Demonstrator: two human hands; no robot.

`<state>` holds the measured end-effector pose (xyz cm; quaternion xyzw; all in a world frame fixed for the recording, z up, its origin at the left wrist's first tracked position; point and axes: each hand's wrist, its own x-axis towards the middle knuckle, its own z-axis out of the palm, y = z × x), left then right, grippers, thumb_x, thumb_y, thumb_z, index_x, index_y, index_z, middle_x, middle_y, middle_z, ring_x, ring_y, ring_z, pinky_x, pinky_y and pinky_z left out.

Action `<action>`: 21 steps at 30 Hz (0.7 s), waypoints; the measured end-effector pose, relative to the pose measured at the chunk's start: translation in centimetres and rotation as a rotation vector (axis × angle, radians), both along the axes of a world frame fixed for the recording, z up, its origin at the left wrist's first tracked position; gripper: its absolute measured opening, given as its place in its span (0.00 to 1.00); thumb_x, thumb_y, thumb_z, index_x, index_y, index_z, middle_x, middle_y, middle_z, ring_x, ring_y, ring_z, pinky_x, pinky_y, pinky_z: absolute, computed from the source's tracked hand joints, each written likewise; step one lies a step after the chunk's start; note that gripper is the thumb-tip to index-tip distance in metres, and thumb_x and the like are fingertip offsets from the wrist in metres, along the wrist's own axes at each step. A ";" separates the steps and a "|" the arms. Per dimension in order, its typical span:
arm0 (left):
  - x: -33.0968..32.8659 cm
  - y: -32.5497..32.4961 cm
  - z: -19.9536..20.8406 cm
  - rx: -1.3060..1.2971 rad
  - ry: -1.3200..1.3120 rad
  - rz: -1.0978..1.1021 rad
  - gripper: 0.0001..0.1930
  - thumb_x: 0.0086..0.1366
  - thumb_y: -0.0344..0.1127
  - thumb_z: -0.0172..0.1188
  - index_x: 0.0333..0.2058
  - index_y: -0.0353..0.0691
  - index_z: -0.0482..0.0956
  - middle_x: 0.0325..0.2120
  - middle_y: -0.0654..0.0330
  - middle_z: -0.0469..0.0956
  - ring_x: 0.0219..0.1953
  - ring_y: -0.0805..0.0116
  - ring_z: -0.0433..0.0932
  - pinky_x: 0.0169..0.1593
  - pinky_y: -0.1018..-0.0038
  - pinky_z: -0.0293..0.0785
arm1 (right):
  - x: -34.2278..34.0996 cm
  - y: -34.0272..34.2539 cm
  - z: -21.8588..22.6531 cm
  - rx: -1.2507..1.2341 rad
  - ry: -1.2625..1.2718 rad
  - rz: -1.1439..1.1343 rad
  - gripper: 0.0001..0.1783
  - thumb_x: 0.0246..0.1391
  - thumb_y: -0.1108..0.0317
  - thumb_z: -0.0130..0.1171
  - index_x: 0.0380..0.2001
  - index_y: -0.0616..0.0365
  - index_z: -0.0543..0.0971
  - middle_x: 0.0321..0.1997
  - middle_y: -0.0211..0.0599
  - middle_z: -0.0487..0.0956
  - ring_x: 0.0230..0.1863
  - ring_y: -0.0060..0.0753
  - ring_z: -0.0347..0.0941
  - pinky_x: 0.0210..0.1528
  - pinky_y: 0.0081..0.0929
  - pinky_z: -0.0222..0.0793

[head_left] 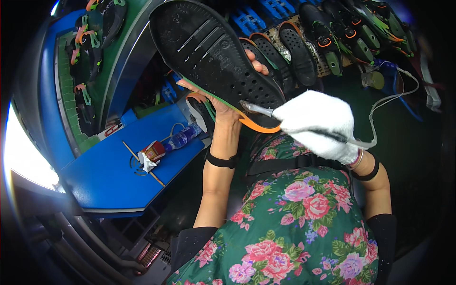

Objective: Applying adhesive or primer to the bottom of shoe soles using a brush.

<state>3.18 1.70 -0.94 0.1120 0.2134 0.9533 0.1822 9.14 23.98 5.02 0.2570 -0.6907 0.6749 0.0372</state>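
Because the fingers of the left hand (223,105) lie around the edge of the black sole piece (209,57), I see nearly its whole upper face turned to my camera. The sole piece is raised in front of the body, tilted, with its holes and orange edge (256,127) nearest to the right hand. The left hand is bare and closed on it from behind; I suppose this leaves the face free for the tool.

The right hand (318,123), in a white glove, is closed around a slim brush-like tool (260,109), whose tip is at the holes; I cannot tell whether it touches. A pale tube (373,123) makes a loose curve beside this hand, perhaps so that it does not pull.

On the blue table (104,175), to the left, a bottle (183,137) lies near a red box (154,150), apart from both hands. Shoes (323,42) stand close together on the rack beyond, probably to remain within reach.
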 end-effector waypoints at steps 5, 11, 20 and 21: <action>0.0 -0.2 0.2 -0.019 -0.037 0.023 0.65 0.45 0.90 0.51 0.57 0.27 0.71 0.45 0.45 0.79 0.50 0.49 0.80 0.57 0.56 0.80 | -0.1 0.2 -0.1 -0.032 -0.006 0.064 0.11 0.44 0.79 0.71 0.34 0.58 0.88 0.39 0.44 0.88 0.40 0.42 0.86 0.42 0.32 0.80; -1.0 -0.5 -0.1 0.036 0.020 -0.045 0.68 0.40 0.91 0.55 0.59 0.27 0.69 0.46 0.41 0.78 0.49 0.46 0.81 0.54 0.55 0.81 | 0.2 0.3 0.0 0.038 0.064 0.058 0.09 0.42 0.78 0.73 0.30 0.57 0.88 0.37 0.43 0.88 0.38 0.42 0.86 0.41 0.33 0.80; -1.1 -0.6 0.6 -0.057 0.019 0.015 0.73 0.38 0.94 0.51 0.66 0.30 0.61 0.48 0.34 0.77 0.45 0.40 0.84 0.46 0.49 0.86 | 0.3 0.5 0.0 0.015 0.070 0.071 0.10 0.42 0.78 0.72 0.32 0.57 0.88 0.38 0.42 0.88 0.40 0.42 0.86 0.41 0.34 0.80; -1.1 -0.6 0.7 -0.061 0.008 0.036 0.73 0.38 0.93 0.51 0.67 0.30 0.61 0.48 0.34 0.77 0.45 0.40 0.84 0.46 0.49 0.86 | 0.3 0.6 0.0 0.006 0.045 0.082 0.11 0.41 0.78 0.72 0.32 0.57 0.88 0.39 0.42 0.88 0.39 0.43 0.86 0.41 0.34 0.81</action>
